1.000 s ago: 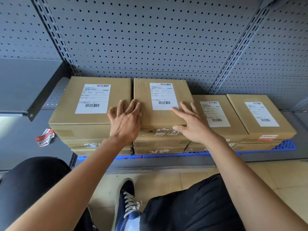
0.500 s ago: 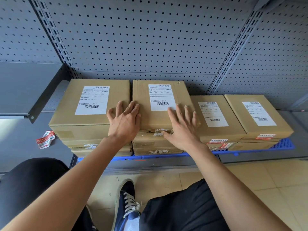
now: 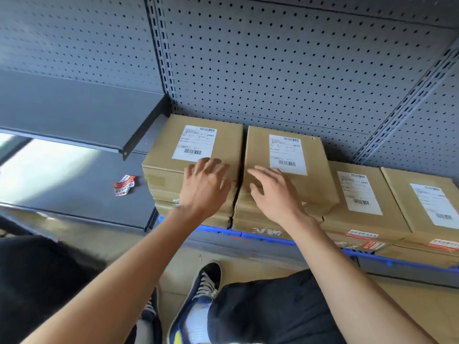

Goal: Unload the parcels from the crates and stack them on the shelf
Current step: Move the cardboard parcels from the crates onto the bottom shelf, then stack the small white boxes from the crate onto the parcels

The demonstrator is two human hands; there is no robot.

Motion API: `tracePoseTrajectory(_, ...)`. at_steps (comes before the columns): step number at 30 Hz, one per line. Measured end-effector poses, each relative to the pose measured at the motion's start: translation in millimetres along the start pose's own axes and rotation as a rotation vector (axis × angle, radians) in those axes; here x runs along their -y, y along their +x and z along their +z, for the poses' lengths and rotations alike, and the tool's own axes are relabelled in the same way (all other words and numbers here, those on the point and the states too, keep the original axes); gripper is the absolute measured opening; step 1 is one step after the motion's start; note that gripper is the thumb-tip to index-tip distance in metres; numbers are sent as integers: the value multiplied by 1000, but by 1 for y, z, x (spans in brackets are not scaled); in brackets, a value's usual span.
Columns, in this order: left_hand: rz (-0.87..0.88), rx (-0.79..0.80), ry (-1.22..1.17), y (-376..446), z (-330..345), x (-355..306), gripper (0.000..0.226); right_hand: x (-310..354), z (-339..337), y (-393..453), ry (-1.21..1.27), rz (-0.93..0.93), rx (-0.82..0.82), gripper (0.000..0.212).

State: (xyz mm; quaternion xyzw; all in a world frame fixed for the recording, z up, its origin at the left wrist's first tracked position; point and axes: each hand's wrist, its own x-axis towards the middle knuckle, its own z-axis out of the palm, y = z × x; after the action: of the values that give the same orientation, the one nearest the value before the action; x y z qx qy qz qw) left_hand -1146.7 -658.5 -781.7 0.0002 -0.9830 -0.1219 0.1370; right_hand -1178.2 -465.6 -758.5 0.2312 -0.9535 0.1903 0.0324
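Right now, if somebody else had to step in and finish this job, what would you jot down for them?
Left hand: open, over the leftmost stack, holding nothing.
Right hand: open, over the second stack, holding nothing.
Four parcel stacks sit side by side on the blue-edged shelf; the two right stacks are lower.
Done: these parcels are shelved.
Left: no crates in view, so check for remaining parcels; the lower stacks likely have room.

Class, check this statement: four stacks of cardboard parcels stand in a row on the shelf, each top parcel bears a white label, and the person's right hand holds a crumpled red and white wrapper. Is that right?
Not quite. The head view shows the right hand holding nothing, spread over the second stack's top parcel. The red and white wrapper lies by itself on the neighbouring grey shelf. The rest is right.
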Motion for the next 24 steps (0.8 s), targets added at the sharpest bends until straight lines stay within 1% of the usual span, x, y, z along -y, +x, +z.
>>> tracePoseTrajectory(6,-144,-67,67,-44,-40,58,38,76,24,23,68,-195,47,43)
tracePoseTrajectory(10,-255,-39,132,-79,-65,95,39,127,44,28,119,-303,95,42)
tracePoseTrajectory(14,-353,-22,174,-111,-86,124,39,169,65,30,108,-405,145,44)
tracePoseTrajectory(17,-427,-29,171,-135,-100,144,37,200,76,34,123,-426,193,43)
tracePoseTrajectory(21,-591,7,154,-171,-113,176,42,246,95,38,100,-462,244,40)
tracePoseTrajectory(24,-694,35,139,-205,-121,198,39,282,114,36,94,-486,325,43)
